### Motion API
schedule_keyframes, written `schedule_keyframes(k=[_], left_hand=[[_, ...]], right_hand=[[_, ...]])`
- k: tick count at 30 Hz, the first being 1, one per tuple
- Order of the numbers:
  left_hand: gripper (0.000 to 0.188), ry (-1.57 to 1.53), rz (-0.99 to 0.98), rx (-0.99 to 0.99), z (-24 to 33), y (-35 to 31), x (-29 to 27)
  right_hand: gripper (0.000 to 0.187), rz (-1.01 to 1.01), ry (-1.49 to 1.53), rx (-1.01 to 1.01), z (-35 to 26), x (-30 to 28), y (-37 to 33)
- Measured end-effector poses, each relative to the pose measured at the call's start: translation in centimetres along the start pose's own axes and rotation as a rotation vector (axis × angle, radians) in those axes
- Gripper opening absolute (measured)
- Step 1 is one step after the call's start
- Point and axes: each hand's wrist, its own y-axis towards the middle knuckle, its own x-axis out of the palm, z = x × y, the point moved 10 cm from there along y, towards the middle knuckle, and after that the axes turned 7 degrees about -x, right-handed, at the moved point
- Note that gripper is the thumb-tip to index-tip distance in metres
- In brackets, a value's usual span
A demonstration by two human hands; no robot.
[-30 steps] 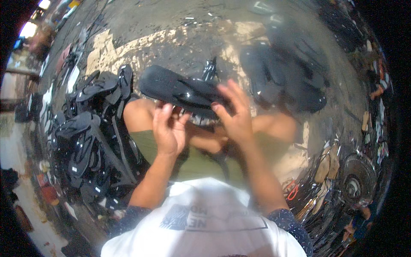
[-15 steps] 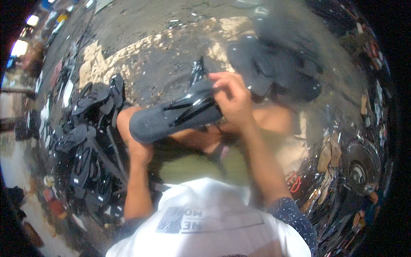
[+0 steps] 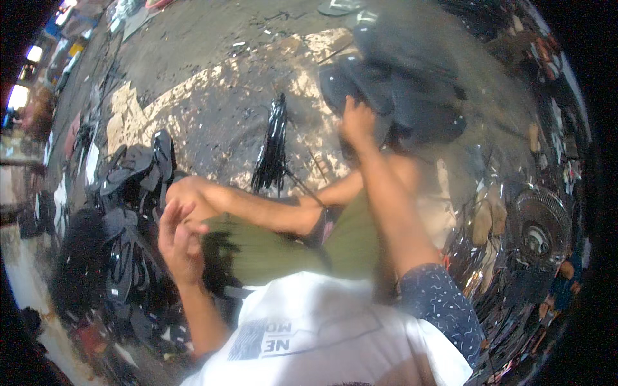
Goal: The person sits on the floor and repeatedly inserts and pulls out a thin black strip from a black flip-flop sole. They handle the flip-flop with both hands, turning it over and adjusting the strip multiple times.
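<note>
The person sits on the dark floor (image 3: pixel 206 51) with the legs folded, in green shorts (image 3: pixel 270 254). The right hand (image 3: pixel 358 123) reaches forward to a group of dark flip-flops (image 3: pixel 425 106) lying ahead and to the right; its fingers are bent and point down at the nearest soles. This part is hazy, so I cannot tell whether the fingers grip one or only touch it. The left hand (image 3: pixel 180 239) is raised just beside the left knee (image 3: pixel 187 190) — its fingers are half curled, apart from the thumb, and they hold nothing. Close to this hand, on the left, is a heap of black flip-flops (image 3: pixel 132 257). Between the two groups lies a bundle of glossy black straps (image 3: pixel 273 148), beyond the shins. A round fan (image 3: pixel 539 222) stands far to the right.
</note>
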Motion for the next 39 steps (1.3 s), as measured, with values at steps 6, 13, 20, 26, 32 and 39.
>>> schedule_keyframes(k=[6,13,20,26,32,39], left_hand=[[0.078,-0.159,-0.061,-0.15,-2.2,4.0,5.6],[0.065,0.173,0.348,0.054,1.7,3.7,-2.3],[0.058,0.988,0.383,0.214,3.4,0.9,0.2],[0.032,0.212,0.07,-0.048,-1.9,4.5,5.8],[0.034,0.387,0.079,0.174,1.4,4.7,4.0],[0.019,0.06,0.166,0.059,2.5,4.2,2.3]], right_hand=[[0.066,0.1,0.795,-0.453,-15.2,-10.0,-2.6],[0.046,-0.183,0.804,-0.259,-18.5,-2.4,-5.3],[0.027,-0.414,0.758,-0.331,-19.2,-3.6,-8.1],[0.028,-0.669,1.27,-0.575,-27.1,-11.0,-9.7],[0.034,-0.127,0.843,-0.001,-9.3,10.8,0.3],[0.019,0.05,0.697,-0.011,-8.4,9.2,2.0]])
